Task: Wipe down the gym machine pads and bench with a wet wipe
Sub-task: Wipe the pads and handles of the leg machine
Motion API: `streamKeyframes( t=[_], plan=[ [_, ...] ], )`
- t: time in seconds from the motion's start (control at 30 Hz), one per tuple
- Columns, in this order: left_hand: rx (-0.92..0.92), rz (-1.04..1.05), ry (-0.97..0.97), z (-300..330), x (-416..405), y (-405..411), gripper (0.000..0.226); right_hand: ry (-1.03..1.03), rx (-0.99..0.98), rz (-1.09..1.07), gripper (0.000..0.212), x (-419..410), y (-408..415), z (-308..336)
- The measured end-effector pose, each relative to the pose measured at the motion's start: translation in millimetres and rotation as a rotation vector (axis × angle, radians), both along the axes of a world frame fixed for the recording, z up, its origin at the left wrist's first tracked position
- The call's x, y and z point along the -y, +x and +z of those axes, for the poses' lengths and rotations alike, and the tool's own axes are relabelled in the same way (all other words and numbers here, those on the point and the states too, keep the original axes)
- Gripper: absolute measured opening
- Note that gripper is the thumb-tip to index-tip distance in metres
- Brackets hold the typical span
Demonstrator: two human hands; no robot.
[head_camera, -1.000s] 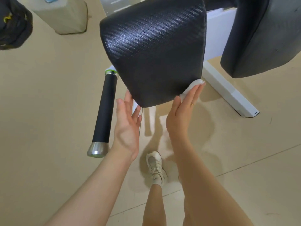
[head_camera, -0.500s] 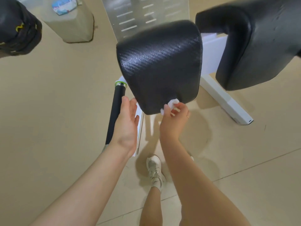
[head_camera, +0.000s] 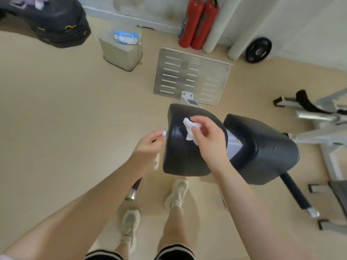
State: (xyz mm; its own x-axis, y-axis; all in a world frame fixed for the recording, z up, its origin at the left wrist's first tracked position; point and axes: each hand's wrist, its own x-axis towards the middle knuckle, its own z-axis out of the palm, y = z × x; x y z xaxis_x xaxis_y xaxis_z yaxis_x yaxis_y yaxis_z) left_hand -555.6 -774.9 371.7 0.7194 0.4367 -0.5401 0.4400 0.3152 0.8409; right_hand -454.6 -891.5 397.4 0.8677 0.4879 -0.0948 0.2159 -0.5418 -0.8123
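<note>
Two black padded cushions of the gym machine sit side by side below me: the left pad and the right pad. My right hand rests on top of the left pad and pinches a crumpled white wet wipe against it. My left hand is at that pad's left side. Its fingers are curled next to a small white end piece, and I cannot tell if they grip it.
A metal foot plate lies beyond the pads. A wipe packet sits on a grey block. Red extinguishers and a weight plate stand by the wall. Black handles stick out. Another machine frame is at right.
My view has risen from under the pad's front edge to above it. My right hand took the wipe from the lower edge up onto the pad's top. My left hand shifted to the pad's left side.
</note>
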Motion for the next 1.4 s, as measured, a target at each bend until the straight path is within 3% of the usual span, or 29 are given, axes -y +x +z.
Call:
streamKeyframes(
  t=[0.17, 0.3, 0.43, 0.57, 0.63, 0.7, 0.83, 0.9, 1.17, 1.4],
  plan=[
    [-0.156, -0.125, 0.177, -6, -12, 27, 0.041, -0.147, 0.369, 0.590, 0.025, -58, 64, -19],
    [-0.159, -0.083, 0.126, -16, -9, 44, 0.018, -0.466, 0.295, 1.158, 0.028, -85, 102, -42],
    [-0.260, -0.028, 0.100, -28, -7, 62, 0.032, -0.530, 0.191, 1.406, 0.030, -94, 136, -55],
    [-0.238, 0.145, -0.108, -35, -8, 71, 0.051, -0.615, 0.100, 1.342, 0.032, -113, 167, -82],
    [-0.227, 0.190, -0.161, -37, -10, 72, 0.045, -0.645, 0.044, 1.277, 0.033, -121, 175, -96],
    [-0.225, 0.199, -0.159, -39, -9, 71, 0.025, -0.633, 0.021, 1.316, 0.037, -124, 174, -99],
    [-0.220, 0.156, -0.162, -37, -13, 70, 0.025, -0.424, 0.067, 1.605, 0.037, -107, 164, -77],
    [-0.262, 0.166, -0.156, -39, -17, 71, 0.025, -0.379, 0.072, 1.640, 0.038, -103, 166, -73],
    [-0.412, 0.101, 0.027, -58, -37, 105, 0.023, -0.653, -0.033, 1.219, 0.041, -129, 199, -150],
    [-0.426, -0.106, 0.046, -73, -66, 148, 0.018, -0.369, 0.008, 1.341, 0.040, -109, 188, -117]
  ],
)
